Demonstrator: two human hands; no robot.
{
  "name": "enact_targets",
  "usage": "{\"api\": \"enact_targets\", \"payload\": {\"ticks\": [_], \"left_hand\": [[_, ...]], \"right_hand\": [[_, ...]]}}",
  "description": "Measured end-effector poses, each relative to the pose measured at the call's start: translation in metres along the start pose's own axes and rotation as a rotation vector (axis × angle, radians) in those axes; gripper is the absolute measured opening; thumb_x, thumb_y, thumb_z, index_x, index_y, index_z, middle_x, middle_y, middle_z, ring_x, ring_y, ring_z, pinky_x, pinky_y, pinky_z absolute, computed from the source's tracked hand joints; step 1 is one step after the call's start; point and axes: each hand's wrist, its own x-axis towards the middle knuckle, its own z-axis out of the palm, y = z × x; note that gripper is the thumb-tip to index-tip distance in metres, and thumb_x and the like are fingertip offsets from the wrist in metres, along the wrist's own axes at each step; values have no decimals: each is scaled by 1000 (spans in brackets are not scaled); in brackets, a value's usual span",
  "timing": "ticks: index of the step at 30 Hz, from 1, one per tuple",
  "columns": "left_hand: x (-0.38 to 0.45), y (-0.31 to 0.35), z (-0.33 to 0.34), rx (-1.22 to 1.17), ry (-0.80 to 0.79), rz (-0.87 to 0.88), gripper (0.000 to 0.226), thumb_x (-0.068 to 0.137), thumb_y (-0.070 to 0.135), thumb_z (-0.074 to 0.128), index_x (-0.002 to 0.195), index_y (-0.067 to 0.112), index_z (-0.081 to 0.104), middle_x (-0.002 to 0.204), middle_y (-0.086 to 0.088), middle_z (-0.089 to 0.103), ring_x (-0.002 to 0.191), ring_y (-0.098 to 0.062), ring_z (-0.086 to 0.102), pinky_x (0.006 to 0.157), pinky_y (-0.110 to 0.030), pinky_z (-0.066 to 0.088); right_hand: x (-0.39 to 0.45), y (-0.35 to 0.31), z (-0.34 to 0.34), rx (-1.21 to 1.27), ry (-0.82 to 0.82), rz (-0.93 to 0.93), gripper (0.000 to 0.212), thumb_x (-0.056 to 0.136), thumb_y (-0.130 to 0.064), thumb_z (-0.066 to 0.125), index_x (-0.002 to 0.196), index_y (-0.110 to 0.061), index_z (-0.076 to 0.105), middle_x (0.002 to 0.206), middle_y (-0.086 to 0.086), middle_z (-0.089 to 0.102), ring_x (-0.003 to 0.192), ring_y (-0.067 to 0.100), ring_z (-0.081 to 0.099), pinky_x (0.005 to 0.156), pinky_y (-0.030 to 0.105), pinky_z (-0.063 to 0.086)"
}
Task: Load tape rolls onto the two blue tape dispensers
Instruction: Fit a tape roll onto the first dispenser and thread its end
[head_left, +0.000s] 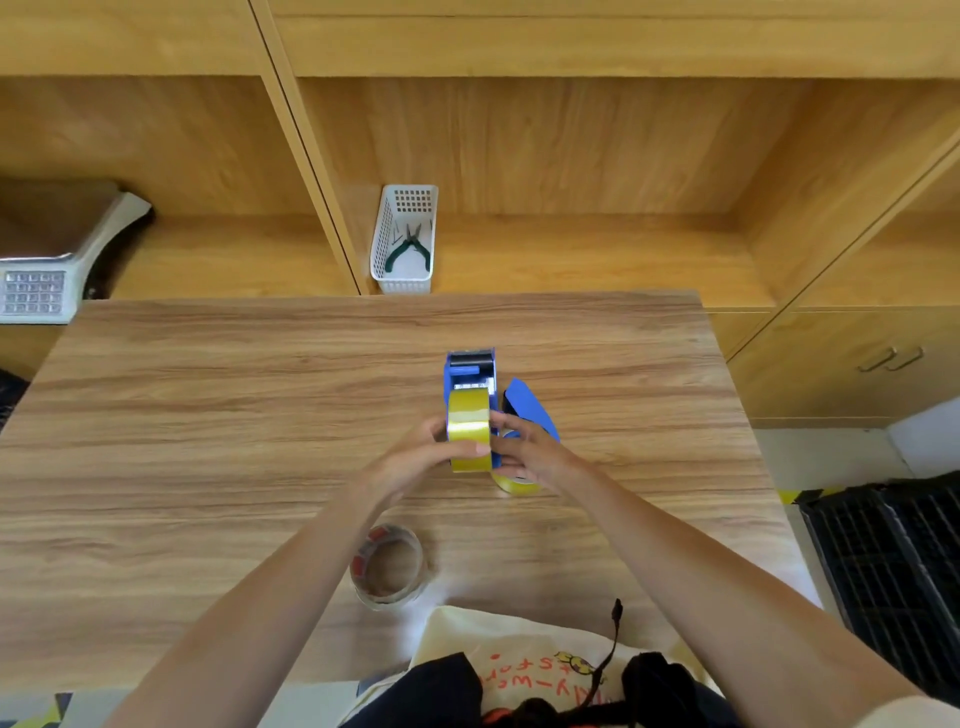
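Note:
A blue tape dispenser (470, 371) stands at the middle of the wooden table (208, 415), with a yellow tape roll (469, 426) seated in it. My left hand (415, 457) grips the roll from the left, thumb across its lower face. My right hand (530, 452) holds the dispenser's right side, fingers curled on it. A second blue dispenser (530, 405) lies just right of the first, partly hidden by my right hand. Under that hand a second yellow roll (514, 484) lies flat. A clear tape roll (388, 566) with red print lies nearer me.
A white basket (402, 239) holding green-handled pliers stands on the shelf behind the table. A scale with a keypad (36, 280) is at far left. A printed cloth bag (519, 670) lies at the table's near edge. A black crate (893, 566) is on the floor right.

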Motion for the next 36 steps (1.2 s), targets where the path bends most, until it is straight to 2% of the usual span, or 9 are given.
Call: {"api": "enact_targets", "payload": {"ticks": [4, 7, 9, 13, 17, 24, 28, 32, 36], "left_hand": [[-3, 0, -3, -8, 72, -28, 44, 72, 34, 79, 114, 19, 73, 121, -9, 71, 119, -30, 61, 108, -51, 39], [-4, -2, -3, 47, 92, -53, 32, 80, 24, 77, 110, 17, 75, 114, -5, 74, 114, -26, 65, 104, -43, 44], [-4, -2, 0, 49, 115, -73, 24, 82, 19, 75, 106, 17, 76, 108, -3, 76, 106, -21, 69, 95, -35, 49], [-3, -5, 2, 78, 187, -83, 20, 76, 32, 80, 92, 20, 79, 88, 1, 77, 84, -8, 67, 77, -24, 44], [0, -12, -1, 74, 266, -73, 45, 65, 54, 83, 89, 16, 79, 86, -8, 73, 82, -18, 60, 79, -34, 40], [2, -15, 4, -14, 329, -64, 57, 72, 49, 80, 81, -7, 72, 84, -11, 70, 76, -18, 58, 75, -25, 42], [3, -9, 20, -91, 379, -75, 36, 85, 37, 71, 85, 2, 80, 88, -17, 77, 73, -16, 66, 66, -16, 50], [3, -11, 29, -156, 411, -43, 41, 85, 45, 67, 84, 7, 81, 92, -17, 77, 81, -20, 69, 84, -32, 52], [-1, -7, 30, -177, 371, 10, 45, 82, 53, 61, 78, 12, 80, 96, -19, 76, 85, -24, 70, 89, -40, 52]], "right_hand": [[0, -7, -11, -464, 59, -53, 33, 97, -41, 51, 98, -12, 68, 85, 6, 69, 84, 27, 69, 92, 41, 55], [-8, -11, -17, -736, 243, -321, 38, 92, -60, 40, 94, -26, 56, 87, -6, 70, 82, 18, 66, 80, 41, 52], [-11, -16, -13, -800, 270, -527, 30, 88, -59, 50, 101, -32, 48, 93, -10, 63, 78, 7, 61, 71, 33, 49], [-4, -23, -2, -955, 242, -733, 40, 80, -57, 62, 108, -31, 53, 105, -14, 52, 92, 3, 53, 76, 35, 52], [3, -24, -1, -965, 294, -767, 33, 84, -56, 59, 105, -31, 60, 109, -14, 55, 95, 8, 55, 72, 38, 53], [0, -32, -4, -1018, 446, -741, 18, 91, -44, 57, 91, -30, 69, 96, -14, 63, 90, 8, 60, 65, 31, 49], [9, -27, -7, -880, 475, -639, 11, 88, -38, 61, 83, -30, 66, 95, -14, 57, 94, 9, 56, 72, 33, 49], [19, -26, -4, -407, 408, -478, 16, 84, -29, 70, 81, -13, 71, 113, -1, 61, 124, 12, 45, 101, 30, 33], [10, -39, -1, -97, 256, -281, 13, 86, -29, 71, 78, -18, 68, 102, -1, 67, 95, 10, 59, 75, 20, 42]]}}
